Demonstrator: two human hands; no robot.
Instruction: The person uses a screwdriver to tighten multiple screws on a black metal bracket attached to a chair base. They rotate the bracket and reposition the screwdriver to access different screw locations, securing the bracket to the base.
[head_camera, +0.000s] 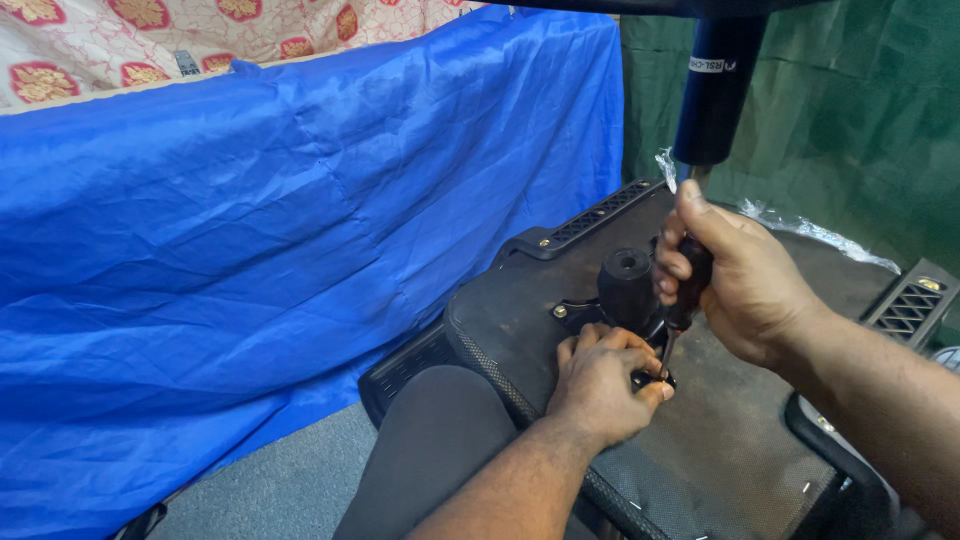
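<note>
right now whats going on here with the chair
A person works on the underside of an upturned office chair seat. The right hand grips a screwdriver by its dark handle, tip down at the black metal mechanism plate. The left hand rests on the plate right by the tip. A blue tarp hangs behind.

The left forearm reaches in from the lower centre, its hand (603, 380) knuckles up, fingers curled and pinched at the fingertips. The right forearm enters from the lower right, wrist bent, its hand (742, 282) fisted, thumb pointing up.
</note>
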